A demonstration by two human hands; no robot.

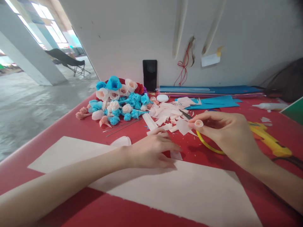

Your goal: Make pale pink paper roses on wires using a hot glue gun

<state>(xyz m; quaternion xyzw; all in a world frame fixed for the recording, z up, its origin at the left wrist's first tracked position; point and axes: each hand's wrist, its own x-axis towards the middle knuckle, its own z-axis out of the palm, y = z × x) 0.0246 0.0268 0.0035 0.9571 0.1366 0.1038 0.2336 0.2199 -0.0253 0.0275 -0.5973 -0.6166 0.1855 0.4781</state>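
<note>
My right hand [227,135] pinches a small rolled pale-pink paper rosebud [199,123] between thumb and fingertips, raised over the table. Under and behind that hand lie scissors [207,143] with a yellow handle and dark blades pointing up-left. My left hand [157,148] reaches low over the table, palm down, thumb and fingers apart. By its fingertips is a small pale paper piece [175,154]; whether they touch it I cannot tell. A large pale-pink paper sheet [165,186] lies beneath my left forearm, and a stack of rounded paper petals [122,141] sits behind the wrist.
Blue, pink and red paper flowers [127,104] are heaped at the back left, beside thin wires [123,126]. Pink paper scraps [165,113] lie mid-table. A yellow glue gun [272,142] rests at right. A black phone [150,75] leans on the wall behind blue paper [213,102].
</note>
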